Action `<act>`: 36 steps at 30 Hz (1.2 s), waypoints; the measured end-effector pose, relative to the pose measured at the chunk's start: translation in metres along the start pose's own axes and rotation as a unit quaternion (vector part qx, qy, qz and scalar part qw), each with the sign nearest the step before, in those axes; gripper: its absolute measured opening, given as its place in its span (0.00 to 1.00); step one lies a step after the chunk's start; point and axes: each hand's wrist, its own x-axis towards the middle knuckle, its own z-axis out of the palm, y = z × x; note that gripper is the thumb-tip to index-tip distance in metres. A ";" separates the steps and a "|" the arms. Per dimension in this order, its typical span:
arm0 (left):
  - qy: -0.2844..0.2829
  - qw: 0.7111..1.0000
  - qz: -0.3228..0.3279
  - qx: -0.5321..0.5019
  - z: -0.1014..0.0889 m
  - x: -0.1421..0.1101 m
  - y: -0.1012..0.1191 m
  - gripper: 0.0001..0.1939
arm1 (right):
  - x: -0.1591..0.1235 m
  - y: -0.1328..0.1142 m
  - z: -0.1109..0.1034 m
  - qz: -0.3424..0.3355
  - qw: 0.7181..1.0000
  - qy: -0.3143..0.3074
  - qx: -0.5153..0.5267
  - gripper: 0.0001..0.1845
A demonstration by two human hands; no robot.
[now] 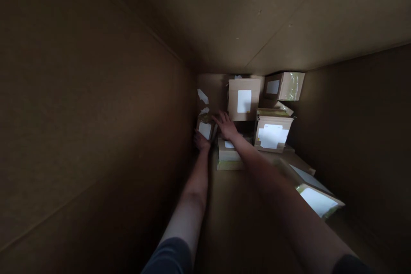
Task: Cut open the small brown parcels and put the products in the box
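Dark sleeves lie nearest, the left sleeve (170, 257) at the near left and the right sleeve (349, 264) at the near right, with my bare forearms reaching far between cardboard walls (138, 94). At the far left, both hands meet at a small box (204, 129) with a white label, close by the left wall.

It lies just beyond my left hand (201, 140), which is nearer, cupped around its near left corner with the fingers bent along the left side; how firmly they grip I cannot tell. To the box's right is my right hand (227, 127), fingers spread and slightly bent, their tips at its far right edge, gripping nothing that I can see. The box's longer side seems to run near to far, leaning slightly right at the far end, so my hands sit at roughly opposite corners.

Just under my right wrist sits a taped box (229, 162); beyond that hand, a larger box (233, 100) stands upright. Torn paper (203, 96) shows farther off.
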 end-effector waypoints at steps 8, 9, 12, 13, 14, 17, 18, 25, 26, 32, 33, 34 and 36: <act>0.075 0.968 0.232 0.061 -0.044 -0.042 0.006 0.53 | -0.001 -0.027 -0.003 -0.050 0.998 0.025 -0.017 0.46; 0.076 0.964 0.247 0.066 -0.054 -0.056 0.009 0.53 | -0.007 -0.031 -0.012 -0.047 0.998 0.032 -0.019 0.46; 0.089 0.955 0.272 0.082 -0.090 -0.102 0.015 0.53 | -0.039 -0.044 -0.046 -0.034 0.998 0.038 -0.028 0.46; 0.096 0.950 0.284 0.087 -0.104 -0.118 0.016 0.52 | -0.053 -0.050 -0.059 -0.030 0.998 0.036 -0.033 0.47; 0.102 0.945 0.298 0.091 -0.117 -0.135 0.016 0.51 | -0.068 -0.057 -0.071 -0.022 0.998 0.034 -0.037 0.47; 0.107 0.926 0.348 0.095 -0.158 -0.187 0.013 0.49 | -0.119 -0.083 -0.105 0.012 0.998 0.045 -0.041 0.47; 0.105 0.921 0.361 0.103 -0.171 -0.205 0.011 0.51 | -0.137 -0.092 -0.116 0.023 0.998 0.051 -0.039 0.47; 0.060 0.884 0.422 0.192 -0.249 -0.328 -0.010 0.59 | -0.266 -0.162 -0.189 0.130 0.990 -0.033 -0.049 0.67; 0.059 0.881 0.426 0.200 -0.258 -0.344 -0.014 0.59 | -0.284 -0.170 -0.199 0.138 0.989 -0.034 -0.047 0.69; 0.078 0.845 0.501 0.168 -0.303 -0.432 -0.028 0.56 | -0.386 -0.215 -0.256 0.164 0.984 0.049 -0.044 0.67; 0.090 0.834 0.520 0.161 -0.311 -0.446 -0.028 0.54 | -0.403 -0.223 -0.264 0.173 0.981 0.078 -0.040 0.66; 0.103 0.821 0.540 0.156 -0.319 -0.460 -0.027 0.52 | -0.419 -0.232 -0.270 0.184 0.976 0.111 -0.035 0.64; 0.126 0.786 0.587 0.148 -0.333 -0.486 -0.024 0.49 | -0.454 -0.248 -0.279 0.210 0.961 0.180 -0.023 0.61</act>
